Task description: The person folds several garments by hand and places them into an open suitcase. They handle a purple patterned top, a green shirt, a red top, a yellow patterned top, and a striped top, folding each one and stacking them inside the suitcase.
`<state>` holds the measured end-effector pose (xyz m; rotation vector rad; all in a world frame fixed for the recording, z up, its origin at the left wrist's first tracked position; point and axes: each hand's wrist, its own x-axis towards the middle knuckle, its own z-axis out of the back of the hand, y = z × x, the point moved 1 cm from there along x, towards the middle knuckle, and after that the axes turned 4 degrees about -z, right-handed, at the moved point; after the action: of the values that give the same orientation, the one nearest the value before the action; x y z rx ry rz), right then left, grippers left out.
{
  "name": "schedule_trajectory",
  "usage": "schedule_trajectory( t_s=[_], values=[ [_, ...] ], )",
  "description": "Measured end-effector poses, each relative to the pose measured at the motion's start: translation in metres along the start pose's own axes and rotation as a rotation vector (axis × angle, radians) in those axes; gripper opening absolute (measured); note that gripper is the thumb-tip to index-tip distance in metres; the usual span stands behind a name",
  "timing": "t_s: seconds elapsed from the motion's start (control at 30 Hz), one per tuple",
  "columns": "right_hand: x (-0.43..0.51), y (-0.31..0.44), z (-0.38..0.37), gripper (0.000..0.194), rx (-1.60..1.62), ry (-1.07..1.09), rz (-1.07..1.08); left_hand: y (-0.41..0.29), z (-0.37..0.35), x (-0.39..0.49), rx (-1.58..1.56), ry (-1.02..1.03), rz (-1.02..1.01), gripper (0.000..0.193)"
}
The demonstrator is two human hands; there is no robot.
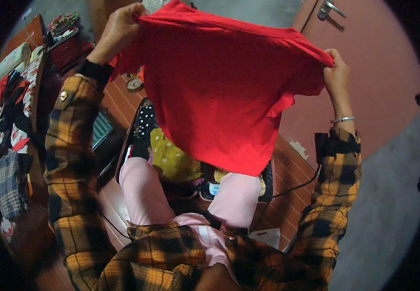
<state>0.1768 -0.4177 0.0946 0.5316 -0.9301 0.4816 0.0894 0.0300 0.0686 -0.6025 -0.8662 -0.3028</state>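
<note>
A red short-sleeved T-shirt (217, 87) hangs spread out in the air before me. My left hand (124, 29) grips it near one shoulder, and my right hand (336, 72) pinches the opposite shoulder or sleeve. Below the shirt's hem lies an open suitcase (273, 178) on the floor, partly hidden by the shirt and my knees. In its left part I see a mustard cloth with pale dots (173, 156) and a black polka-dot cloth (146, 116). Light-coloured fabric (214, 188) shows in its right part.
At the left is a bed (37, 105) strewn with clothes, among them a grey plaid cloth (12, 185). A pinkish door (370, 80) with a metal handle stands at the right. A black cable (301, 187) runs beside my right arm. A round patterned object (134, 85) sits on the wooden-look floor.
</note>
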Motion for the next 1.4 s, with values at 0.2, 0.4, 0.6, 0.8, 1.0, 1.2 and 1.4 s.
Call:
schedule_trajectory(
  t_s=[0.2,0.4,0.6,0.8,1.0,1.2,1.4],
  values=[
    [-0.072,0.03,0.017,0.021,0.247,0.129,0.159,-0.026,0.042,-0.102,0.515,-0.139,-0.519,0.018],
    [-0.233,0.03,0.008,0.015,0.465,1.004,0.238,-0.059,0.029,-0.305,0.273,0.399,-0.068,0.014],
    [-0.354,0.028,-0.024,0.015,0.627,1.29,-0.198,-0.074,-0.018,-0.403,-0.022,0.658,0.367,0.019],
    [-0.391,0.013,-0.034,0.027,0.73,1.257,-0.044,-0.061,-0.018,-0.411,-0.169,0.883,0.573,0.026],
    [-0.394,0.008,-0.039,0.027,0.824,1.49,-0.227,-0.063,-0.015,-0.41,-0.295,0.827,0.687,0.025],
    [-0.372,-0.004,-0.04,0.02,0.646,1.753,-0.213,-0.051,-0.002,-0.423,-0.523,1.064,0.924,0.025],
    [-0.36,-0.022,-0.058,0.031,0.833,1.083,-1.152,-0.029,0.003,-0.439,-0.572,0.982,1.449,0.025]
  ],
)
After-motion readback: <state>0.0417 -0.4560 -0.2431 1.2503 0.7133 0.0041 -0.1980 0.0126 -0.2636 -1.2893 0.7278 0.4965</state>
